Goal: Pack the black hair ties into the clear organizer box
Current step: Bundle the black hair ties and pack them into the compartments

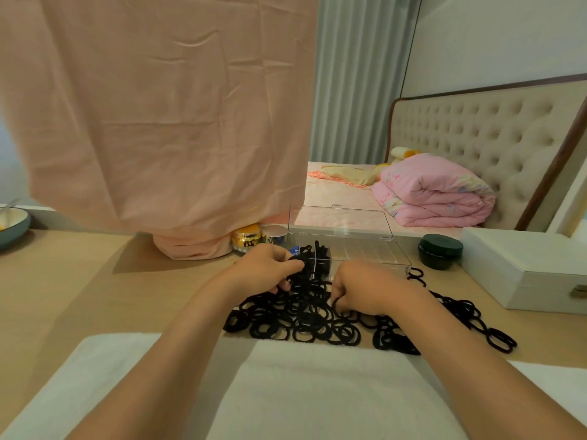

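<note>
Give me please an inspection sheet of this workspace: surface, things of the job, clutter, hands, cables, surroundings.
Surface: tan tabletop; white towel at the near edge.
Job's things: clear organizer box, lid open; hair ties fill its left compartment, the rest looks empty. Loose black hair ties piled in front of it.
Clutter: dark green jar, white case, gold jar, silver-lidded jar, bowl.
Hands: left hand has a grip on hair ties at the box; right hand pinches ties on the pile.
Cables: nothing seen.
Surroundings: hanging pink cloth, bed with folded pink quilt.
</note>
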`<state>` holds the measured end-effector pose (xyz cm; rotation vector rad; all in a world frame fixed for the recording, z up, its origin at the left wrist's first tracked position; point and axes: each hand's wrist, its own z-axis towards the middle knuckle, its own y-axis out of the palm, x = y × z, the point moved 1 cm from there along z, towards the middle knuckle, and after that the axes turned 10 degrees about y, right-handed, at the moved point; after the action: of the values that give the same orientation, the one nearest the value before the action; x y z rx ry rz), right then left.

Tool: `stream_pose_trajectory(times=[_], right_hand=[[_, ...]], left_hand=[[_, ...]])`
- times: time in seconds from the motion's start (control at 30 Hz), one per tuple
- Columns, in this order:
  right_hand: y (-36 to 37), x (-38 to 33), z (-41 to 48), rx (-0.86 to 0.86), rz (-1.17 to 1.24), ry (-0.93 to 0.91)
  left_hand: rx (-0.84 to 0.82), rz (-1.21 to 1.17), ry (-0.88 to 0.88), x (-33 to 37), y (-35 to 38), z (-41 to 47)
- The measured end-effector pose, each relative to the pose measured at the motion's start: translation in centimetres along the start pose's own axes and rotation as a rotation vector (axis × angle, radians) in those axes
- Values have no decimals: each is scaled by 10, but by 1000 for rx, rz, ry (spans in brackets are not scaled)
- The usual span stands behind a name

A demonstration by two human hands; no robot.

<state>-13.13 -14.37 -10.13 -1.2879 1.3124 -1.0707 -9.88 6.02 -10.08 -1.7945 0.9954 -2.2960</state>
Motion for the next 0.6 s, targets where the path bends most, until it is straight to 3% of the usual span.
stream_pose_trajectory(times=[0.17,0.37,0.43,0.6], right_hand=[[-10,8,-7,-34,171,-42],[-33,1,-33,-237,884,-103],[-31,-4,-31,-197,985,-74],[-23,-13,-22,18,977,105]], left_hand=[[13,-20,19,-3,-3,0],[-6,-74,23,3,9,-1],[-34,-193,-6,7,13,-2],[-161,-467,-81,12,15,-5]])
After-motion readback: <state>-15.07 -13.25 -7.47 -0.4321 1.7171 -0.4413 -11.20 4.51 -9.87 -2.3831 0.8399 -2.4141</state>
